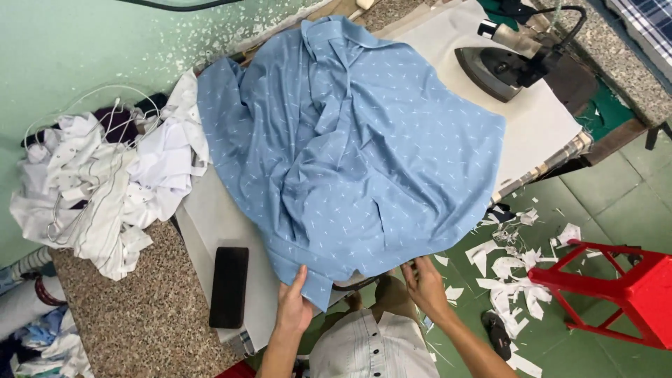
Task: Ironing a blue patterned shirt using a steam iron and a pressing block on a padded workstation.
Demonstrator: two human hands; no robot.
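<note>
A light blue shirt (357,140) with small white marks lies crumpled and spread over a white padded ironing board (532,119). My left hand (294,304) pinches the shirt's near hem, thumb on top of the cloth. At the hem's near right edge sits my right hand (425,283), fingers curled under the fabric. A dark iron (507,59) rests on the board at the far right, apart from both hands.
A pile of white clothes (105,182) lies on the left over a speckled stone counter (140,315). A black phone (229,285) lies by my left hand. A red plastic stool (623,290) and torn paper scraps (511,269) are on the green floor.
</note>
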